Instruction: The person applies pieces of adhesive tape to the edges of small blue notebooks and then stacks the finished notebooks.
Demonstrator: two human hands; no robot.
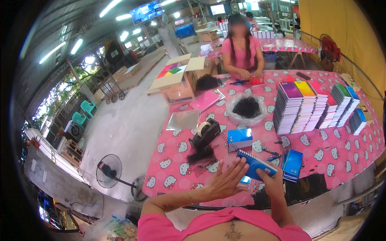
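Note:
My right hand (270,181) grips a blue spiral notebook (257,165) by its lower right end, thumb on the cover. The notebook is tilted above the table, coil along its upper edge. Flat and with fingers stretched out, my left hand (230,176) lies against the notebook's left end. Just beyond is a small stack of blue notebooks (240,138). To the right several more blue notebooks (292,164) lie in a loose pile, beside a pair of dark-handled tools (272,154), partly hidden. Loose black coils (201,156) lie to the left of my hands.
A tape dispenser (205,134), a plastic bag of black coils (246,107) and tall stacks of coloured notebooks (288,108) stand on the pink patterned table (161,176). Across it a person (243,52) handles a red notebook. An open carton (179,86) and a fan (108,170) flank the left side.

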